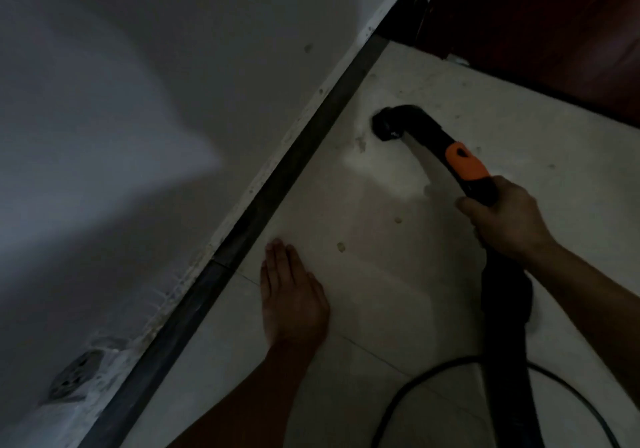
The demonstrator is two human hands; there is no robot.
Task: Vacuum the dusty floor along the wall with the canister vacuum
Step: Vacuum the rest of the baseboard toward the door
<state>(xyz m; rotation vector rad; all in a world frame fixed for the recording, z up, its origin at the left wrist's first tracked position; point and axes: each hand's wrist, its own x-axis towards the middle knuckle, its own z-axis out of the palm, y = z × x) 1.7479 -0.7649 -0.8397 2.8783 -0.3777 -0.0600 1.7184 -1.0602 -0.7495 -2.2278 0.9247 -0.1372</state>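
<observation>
Head view, the only one: the vacuum nozzle (386,127) sits on the pale floor (398,291) in the upper middle of the frame. It is near the dark skirting strip (277,188) at the foot of the wall (173,101) but not touching it, and short of the corner by the brown furniture (536,32) at upper right. The right hand (505,219) grips the black tube (426,139) just below its orange collar (465,165), and the hose (505,326) runs down to the lower right. The canister itself is out of view. The left hand (292,295) lies flat on the floor at lower centre, fingers straight, beside the skirting. Pale specks (341,247) lie between this hand and the nozzle, so the work looks partly done at best. The strip against the skirting and the far corner seem left to cover.
</observation>
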